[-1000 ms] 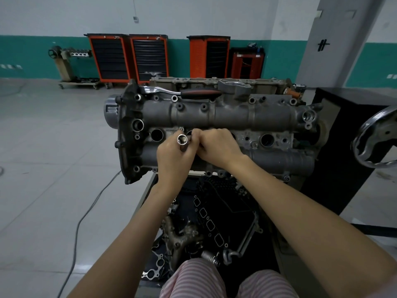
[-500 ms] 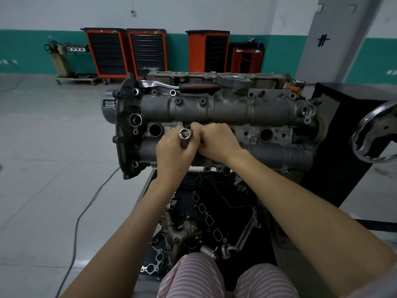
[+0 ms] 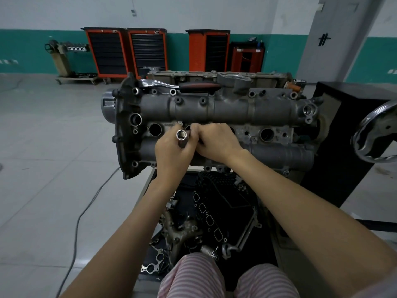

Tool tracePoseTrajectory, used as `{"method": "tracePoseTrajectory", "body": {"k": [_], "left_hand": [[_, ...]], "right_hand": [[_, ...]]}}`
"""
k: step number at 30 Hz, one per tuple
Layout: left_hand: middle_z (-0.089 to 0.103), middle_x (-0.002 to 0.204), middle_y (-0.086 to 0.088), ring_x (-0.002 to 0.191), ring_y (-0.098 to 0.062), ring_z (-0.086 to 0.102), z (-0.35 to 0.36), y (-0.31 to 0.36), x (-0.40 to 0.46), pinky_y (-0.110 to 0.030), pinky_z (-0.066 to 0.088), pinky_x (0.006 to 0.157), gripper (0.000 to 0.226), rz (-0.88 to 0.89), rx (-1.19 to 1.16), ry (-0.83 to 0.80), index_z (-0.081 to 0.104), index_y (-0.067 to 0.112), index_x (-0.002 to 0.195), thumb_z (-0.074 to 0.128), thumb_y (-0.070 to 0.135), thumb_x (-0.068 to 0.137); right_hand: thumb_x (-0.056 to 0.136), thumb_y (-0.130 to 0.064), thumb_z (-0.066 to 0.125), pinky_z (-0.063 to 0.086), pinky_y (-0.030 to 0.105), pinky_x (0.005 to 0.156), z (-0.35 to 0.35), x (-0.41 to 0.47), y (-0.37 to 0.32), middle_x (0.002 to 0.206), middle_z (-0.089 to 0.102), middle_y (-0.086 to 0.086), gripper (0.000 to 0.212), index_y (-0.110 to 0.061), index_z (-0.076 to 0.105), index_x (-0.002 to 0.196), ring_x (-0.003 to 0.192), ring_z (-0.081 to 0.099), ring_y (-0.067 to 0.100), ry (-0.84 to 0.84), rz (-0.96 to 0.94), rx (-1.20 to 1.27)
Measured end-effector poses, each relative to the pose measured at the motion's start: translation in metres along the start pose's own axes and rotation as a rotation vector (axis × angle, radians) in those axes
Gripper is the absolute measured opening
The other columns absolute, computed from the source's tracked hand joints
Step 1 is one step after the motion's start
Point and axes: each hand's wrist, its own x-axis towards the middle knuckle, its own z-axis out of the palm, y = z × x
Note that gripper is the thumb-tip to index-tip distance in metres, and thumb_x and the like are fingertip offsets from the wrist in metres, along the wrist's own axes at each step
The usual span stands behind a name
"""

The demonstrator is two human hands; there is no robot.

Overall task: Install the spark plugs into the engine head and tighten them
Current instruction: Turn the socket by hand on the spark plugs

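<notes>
Little has changed over the past second: both hands remain together at the middle of the engine head (image 3: 214, 108), with only the view itself shifted slightly. The left hand (image 3: 174, 153) grips a metal socket (image 3: 182, 137), its open end facing the camera, while the right hand (image 3: 217, 140) is curled, fingers bunched beside the socket over a plug well; what they pinch cannot be seen. An open plug hole (image 3: 155, 129) lies to the left, another (image 3: 266, 134) to the right. A ratchet wrench (image 3: 182, 85) rests along the head's top edge. Orange tool cabinets (image 3: 126, 51) line the far wall.
</notes>
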Motion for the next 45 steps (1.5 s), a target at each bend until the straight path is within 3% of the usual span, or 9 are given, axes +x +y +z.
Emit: {"method": "tracePoseTrajectory", "body": {"k": [5,8,13,20,27,31,35,41,45], "left_hand": [[0.034,0.046,0.001,0.047,-0.019,0.035,-0.0007,-0.0020,0.0008,-0.026,0.023,0.049,0.041,0.027,0.030,-0.001,0.039,0.009,0.053,0.059,0.020,0.087],[0.040,0.052,0.000,0.051,-0.020,0.040,-0.0010,-0.0020,-0.0015,-0.026,0.028,0.050,0.034,0.039,0.007,-0.007,0.046,0.002,0.060,0.054,0.020,0.087],[0.045,0.062,-0.003,0.057,-0.018,0.043,-0.0007,-0.0042,-0.0040,-0.028,0.032,0.052,0.038,0.047,0.012,-0.040,0.046,0.003,0.070,0.045,0.037,0.085],[0.037,0.043,-0.003,0.045,-0.018,0.034,-0.0001,-0.0040,0.0025,-0.021,0.025,0.048,0.049,0.029,0.048,-0.010,0.042,0.004,0.049,0.061,0.026,0.087],[0.048,0.062,-0.005,0.056,-0.021,0.045,-0.0013,-0.0038,-0.0022,-0.027,0.033,0.052,0.030,0.016,0.010,-0.044,0.047,0.002,0.070,0.052,0.027,0.086],[0.046,0.055,-0.002,0.052,-0.016,0.042,0.0009,-0.0043,0.0014,-0.024,0.030,0.050,0.044,0.032,0.027,-0.034,0.048,0.003,0.063,0.050,0.040,0.086],[0.042,0.045,-0.004,0.044,-0.018,0.039,0.0015,-0.0019,0.0017,-0.026,0.028,0.047,0.046,0.043,0.061,-0.019,0.043,0.006,0.051,0.055,0.029,0.089],[0.048,0.060,-0.010,0.055,-0.023,0.045,-0.0012,-0.0011,-0.0022,-0.027,0.032,0.052,0.027,0.024,-0.024,-0.020,0.047,0.000,0.069,0.052,0.019,0.087],[0.047,0.060,-0.006,0.055,-0.019,0.043,-0.0010,-0.0016,-0.0019,-0.021,0.030,0.052,0.037,0.037,-0.023,-0.006,0.048,0.000,0.069,0.049,0.032,0.087]], "right_hand": [[0.074,-0.018,0.064,0.035,0.027,0.048,-0.0002,-0.0003,-0.0008,0.059,0.065,0.013,0.010,-0.008,0.067,0.076,0.052,0.061,0.035,0.030,0.019,0.000],[0.082,-0.026,0.060,0.026,0.027,0.048,0.0005,0.0012,0.0018,0.058,0.058,0.005,0.018,-0.012,0.049,0.082,0.053,0.058,0.033,-0.051,0.071,0.013],[0.084,-0.022,0.052,0.025,0.030,0.048,0.0036,0.0023,0.0011,0.066,0.061,0.009,0.017,-0.008,0.046,0.091,0.057,0.057,0.036,-0.087,0.024,-0.023],[0.062,-0.017,0.062,0.029,0.021,0.043,-0.0022,-0.0002,-0.0035,0.044,0.056,0.011,0.013,-0.005,0.061,0.058,0.036,0.053,0.031,0.072,-0.026,-0.053],[0.084,-0.026,0.053,0.024,0.029,0.049,0.0053,0.0022,0.0024,0.068,0.063,0.008,0.021,-0.008,0.045,0.093,0.059,0.058,0.035,-0.089,0.036,-0.058],[0.078,-0.014,0.057,0.027,0.029,0.049,0.0015,0.0001,0.0004,0.066,0.064,0.012,0.013,-0.005,0.053,0.087,0.058,0.059,0.037,-0.048,-0.020,-0.045],[0.069,-0.008,0.067,0.029,0.025,0.046,-0.0013,-0.0014,-0.0021,0.055,0.062,0.012,0.008,-0.004,0.062,0.073,0.047,0.058,0.033,0.031,-0.020,-0.043],[0.084,-0.028,0.056,0.022,0.027,0.047,0.0027,0.0024,0.0020,0.063,0.060,0.005,0.022,-0.009,0.046,0.089,0.053,0.057,0.031,-0.071,0.060,-0.045],[0.085,-0.022,0.054,0.024,0.029,0.048,0.0016,0.0025,0.0003,0.062,0.062,0.009,0.015,-0.007,0.051,0.085,0.055,0.058,0.035,-0.047,0.016,-0.019]]}}
